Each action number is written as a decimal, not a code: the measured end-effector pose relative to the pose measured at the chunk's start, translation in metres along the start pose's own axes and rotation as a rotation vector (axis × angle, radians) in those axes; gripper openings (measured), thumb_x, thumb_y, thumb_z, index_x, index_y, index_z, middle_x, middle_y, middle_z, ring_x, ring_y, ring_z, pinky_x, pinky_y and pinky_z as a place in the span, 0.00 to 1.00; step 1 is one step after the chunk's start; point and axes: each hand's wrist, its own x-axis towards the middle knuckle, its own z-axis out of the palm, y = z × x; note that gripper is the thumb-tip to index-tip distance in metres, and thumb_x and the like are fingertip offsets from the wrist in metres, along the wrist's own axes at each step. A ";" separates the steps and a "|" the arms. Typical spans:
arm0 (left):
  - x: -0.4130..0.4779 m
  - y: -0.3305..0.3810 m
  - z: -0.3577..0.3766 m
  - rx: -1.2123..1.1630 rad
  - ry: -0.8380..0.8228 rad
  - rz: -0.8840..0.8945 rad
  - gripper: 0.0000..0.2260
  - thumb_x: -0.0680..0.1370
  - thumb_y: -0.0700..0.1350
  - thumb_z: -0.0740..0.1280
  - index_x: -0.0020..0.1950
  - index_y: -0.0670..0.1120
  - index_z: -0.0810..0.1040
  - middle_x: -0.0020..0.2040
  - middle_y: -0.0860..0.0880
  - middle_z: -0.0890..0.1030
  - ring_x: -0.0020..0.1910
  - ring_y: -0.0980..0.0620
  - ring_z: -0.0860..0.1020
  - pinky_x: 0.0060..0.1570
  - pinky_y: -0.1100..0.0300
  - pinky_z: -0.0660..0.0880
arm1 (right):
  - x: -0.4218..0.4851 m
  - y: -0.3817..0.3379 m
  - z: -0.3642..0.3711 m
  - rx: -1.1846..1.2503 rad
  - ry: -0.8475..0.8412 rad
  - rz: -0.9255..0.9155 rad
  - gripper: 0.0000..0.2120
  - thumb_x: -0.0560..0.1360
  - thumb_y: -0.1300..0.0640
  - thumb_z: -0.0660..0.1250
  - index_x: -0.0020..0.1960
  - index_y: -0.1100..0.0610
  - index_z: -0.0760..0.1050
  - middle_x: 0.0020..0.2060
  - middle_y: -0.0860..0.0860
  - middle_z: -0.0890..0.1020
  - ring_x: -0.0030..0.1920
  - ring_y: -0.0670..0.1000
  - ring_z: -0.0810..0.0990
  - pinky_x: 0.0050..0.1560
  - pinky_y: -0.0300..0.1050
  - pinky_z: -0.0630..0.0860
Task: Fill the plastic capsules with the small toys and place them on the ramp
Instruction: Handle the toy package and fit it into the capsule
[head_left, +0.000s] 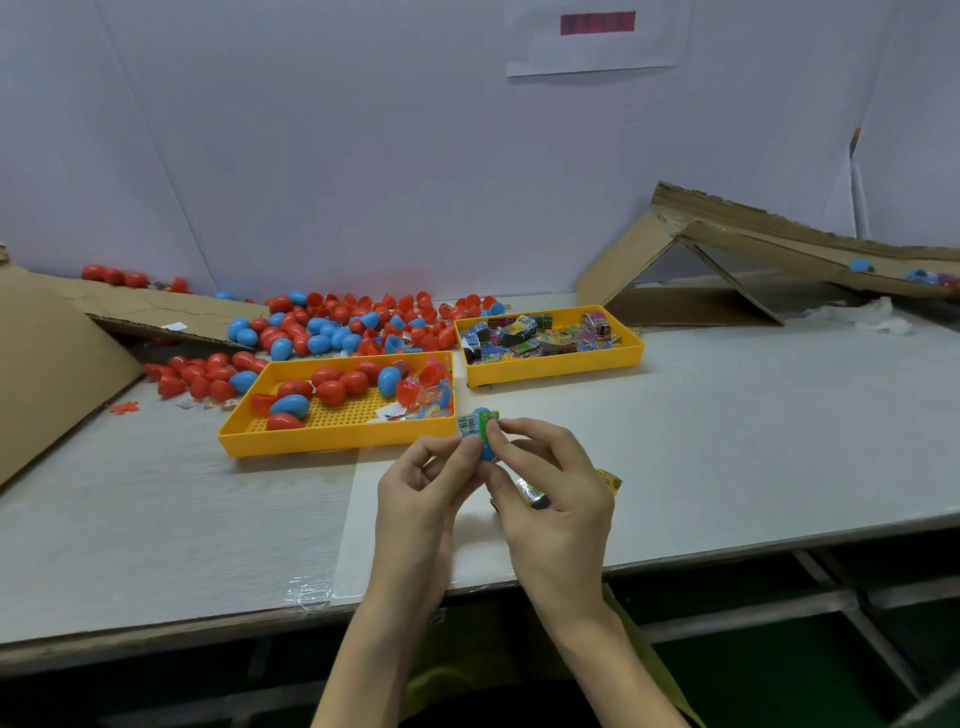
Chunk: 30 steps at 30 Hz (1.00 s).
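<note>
Head-worn view, forward and down, close over table (727, 441).

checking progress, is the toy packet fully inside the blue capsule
Partly out: the toy packet sticks up above the blue capsule rim.

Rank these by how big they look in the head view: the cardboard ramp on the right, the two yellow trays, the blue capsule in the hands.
1. cardboard ramp
2. near yellow tray, with capsules
3. far yellow tray, with packets: looks smaller, but it lies farther away, so the order of the trays is unsure
4. blue capsule
</note>
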 end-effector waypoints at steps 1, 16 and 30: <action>0.000 0.000 0.000 0.004 0.001 0.001 0.13 0.66 0.45 0.75 0.45 0.39 0.81 0.44 0.42 0.85 0.45 0.47 0.83 0.45 0.61 0.80 | 0.000 0.000 0.000 0.004 0.003 0.002 0.16 0.72 0.61 0.73 0.60 0.56 0.82 0.54 0.48 0.81 0.55 0.43 0.81 0.53 0.32 0.77; 0.000 0.004 -0.002 -0.066 -0.080 -0.125 0.16 0.75 0.44 0.71 0.61 0.39 0.80 0.57 0.38 0.83 0.59 0.43 0.82 0.52 0.59 0.80 | 0.003 -0.009 0.000 -0.134 0.006 0.074 0.18 0.71 0.54 0.73 0.60 0.54 0.82 0.54 0.43 0.82 0.57 0.34 0.78 0.55 0.25 0.73; 0.002 0.000 -0.004 -0.040 -0.095 -0.112 0.13 0.75 0.42 0.68 0.57 0.38 0.81 0.48 0.41 0.84 0.46 0.50 0.83 0.46 0.62 0.80 | 0.000 -0.002 -0.003 -0.071 0.066 0.055 0.17 0.67 0.66 0.78 0.55 0.60 0.84 0.50 0.45 0.84 0.53 0.38 0.82 0.53 0.29 0.76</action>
